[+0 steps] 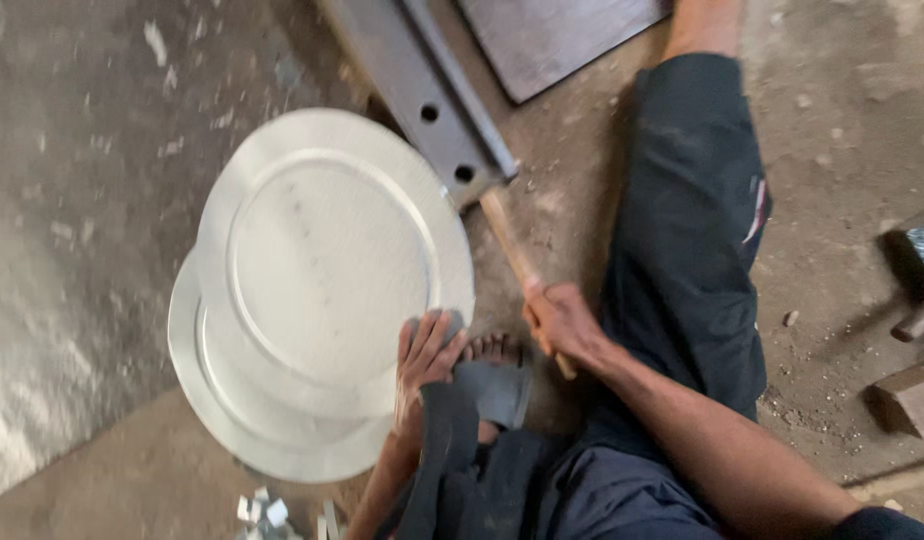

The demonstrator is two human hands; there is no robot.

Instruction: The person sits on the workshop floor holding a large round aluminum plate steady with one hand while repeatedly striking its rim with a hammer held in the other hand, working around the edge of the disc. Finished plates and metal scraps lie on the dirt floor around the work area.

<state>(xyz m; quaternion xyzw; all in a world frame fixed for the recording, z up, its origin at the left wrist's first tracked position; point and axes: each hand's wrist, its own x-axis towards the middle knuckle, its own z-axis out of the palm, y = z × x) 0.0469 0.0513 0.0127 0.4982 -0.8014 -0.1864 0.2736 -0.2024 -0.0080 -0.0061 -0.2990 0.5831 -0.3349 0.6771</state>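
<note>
A round silvery metal plate (327, 250) with a raised rim lies on top of a second, similar plate (222, 400), both on the dusty floor. My left hand (425, 355) rests flat on the near right edge of the top plate, fingers spread. My right hand (562, 322) is closed around a wooden handle (507, 240) that runs up toward a grey steel bar (422, 95); the handle's far end is hidden at the bar. My bare foot (494, 350) shows between the two hands.
A grey steel bar with two holes lies diagonally at the top, beside a dark metal sheet (552, 40). A hammer (922, 270) and a wooden block (907, 400) sit at the right. Small shiny metal scraps (272, 515) lie by the bottom edge.
</note>
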